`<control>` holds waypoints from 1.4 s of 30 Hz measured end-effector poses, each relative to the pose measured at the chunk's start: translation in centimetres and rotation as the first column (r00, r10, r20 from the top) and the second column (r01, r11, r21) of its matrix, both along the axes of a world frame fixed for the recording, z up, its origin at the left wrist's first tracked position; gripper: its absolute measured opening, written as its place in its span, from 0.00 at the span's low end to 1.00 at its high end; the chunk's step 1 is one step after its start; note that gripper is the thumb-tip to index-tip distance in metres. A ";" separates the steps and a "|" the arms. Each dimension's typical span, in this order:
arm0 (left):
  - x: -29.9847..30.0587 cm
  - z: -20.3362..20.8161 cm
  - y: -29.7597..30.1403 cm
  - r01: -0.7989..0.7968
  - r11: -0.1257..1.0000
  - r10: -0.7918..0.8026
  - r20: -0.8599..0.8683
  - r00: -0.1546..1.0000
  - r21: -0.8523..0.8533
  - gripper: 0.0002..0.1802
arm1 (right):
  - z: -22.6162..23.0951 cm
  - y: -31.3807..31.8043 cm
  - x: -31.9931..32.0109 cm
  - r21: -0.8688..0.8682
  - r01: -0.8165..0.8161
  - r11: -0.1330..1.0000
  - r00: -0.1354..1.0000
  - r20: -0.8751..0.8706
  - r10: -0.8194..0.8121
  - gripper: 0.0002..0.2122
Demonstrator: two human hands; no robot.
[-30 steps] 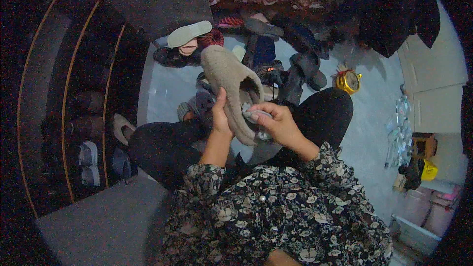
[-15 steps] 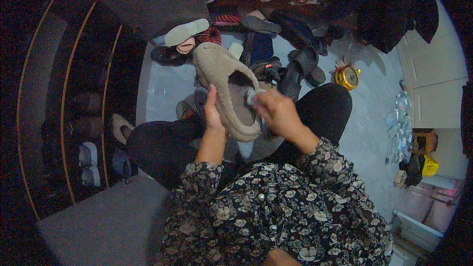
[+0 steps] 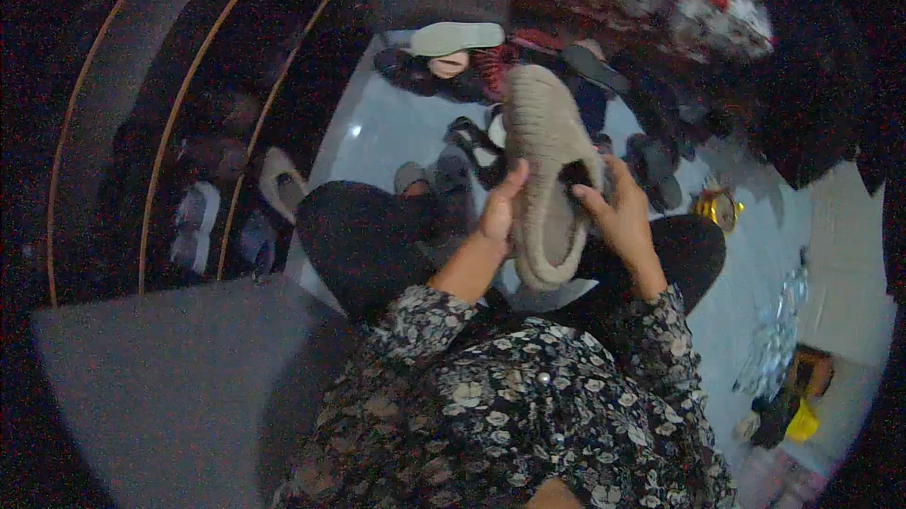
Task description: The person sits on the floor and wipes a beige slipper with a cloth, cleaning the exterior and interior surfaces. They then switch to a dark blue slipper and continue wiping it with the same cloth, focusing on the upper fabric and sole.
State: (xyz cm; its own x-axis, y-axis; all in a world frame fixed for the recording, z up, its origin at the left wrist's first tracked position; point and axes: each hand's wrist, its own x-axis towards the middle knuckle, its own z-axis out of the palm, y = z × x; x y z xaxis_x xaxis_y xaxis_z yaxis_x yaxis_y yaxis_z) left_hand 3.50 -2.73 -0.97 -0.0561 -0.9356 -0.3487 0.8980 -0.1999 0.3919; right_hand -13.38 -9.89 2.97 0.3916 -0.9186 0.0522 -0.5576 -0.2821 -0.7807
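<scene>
A beige fuzzy slipper (image 3: 543, 132) is held up in front of me over my lap, its toe pointing away and its foot opening turned to the right. My left hand (image 3: 500, 214) grips its left side, with the thumb along the upper. On the other side my right hand (image 3: 625, 226) grasps the rim of the opening, thumb inside and fingers around the outer edge. The fingers beneath the slipper are hidden. Just beyond it, dark sandals (image 3: 477, 149) lie on the pale floor.
Mixed shoes lie at the back, including a pale-soled one (image 3: 458, 37) and a dark slipper (image 3: 596, 68). A dark shelf at left holds another beige slipper (image 3: 281, 183). Right of my knee stands a round yellow object (image 3: 719, 210); clear plastic bottles (image 3: 774, 330) lie farther right.
My view has swung, shifting the scene. The slipper has turned more upright. My right hand, earlier at the opening with something whitish, now holds the rim; the whitish thing is out of sight.
</scene>
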 end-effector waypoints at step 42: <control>31.8 -9.0 8.3 -0.594 0.746 0.309 0.632 0.711 0.303 0.32 | 1.9 -0.9 0.9 0.398 -0.041 0.916 0.917 0.380 -0.124 0.14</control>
State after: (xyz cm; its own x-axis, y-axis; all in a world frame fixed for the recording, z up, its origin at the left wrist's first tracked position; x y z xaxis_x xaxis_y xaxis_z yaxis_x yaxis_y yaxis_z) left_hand 35.30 5.58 -9.95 0.6472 -0.5090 -0.5675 0.6089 -0.1028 0.7865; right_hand -12.50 -10.75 4.84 0.3763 -0.9101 -0.1735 -0.1892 0.1079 -0.9760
